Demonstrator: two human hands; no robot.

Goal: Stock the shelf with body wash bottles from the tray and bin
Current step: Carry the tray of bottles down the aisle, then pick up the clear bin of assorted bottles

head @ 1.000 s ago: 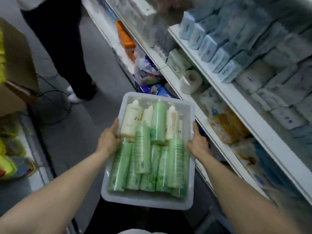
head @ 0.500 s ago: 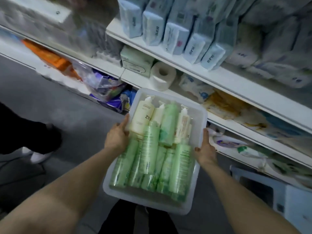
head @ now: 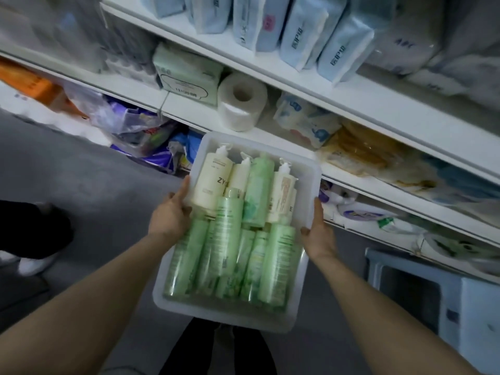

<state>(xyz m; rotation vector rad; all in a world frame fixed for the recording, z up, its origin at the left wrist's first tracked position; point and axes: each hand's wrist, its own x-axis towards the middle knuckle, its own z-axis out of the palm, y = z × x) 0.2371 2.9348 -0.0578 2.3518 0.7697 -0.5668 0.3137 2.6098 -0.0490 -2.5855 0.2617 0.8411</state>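
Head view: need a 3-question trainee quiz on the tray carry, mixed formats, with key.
1. True or false: the left hand and right hand grip opposite rims of the tray.
2. The toilet paper roll on the shelf is: A) left of the green tissue box B) right of it C) inside the tray.
3. Fill in: the green bottles in the tray are ___ (lying/standing).

Key: 1 true; 2 B; 3 lying.

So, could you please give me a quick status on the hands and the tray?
Left hand and right hand grip the tray sides. Bottles all aboard. Toilet roll on shelf just ahead.
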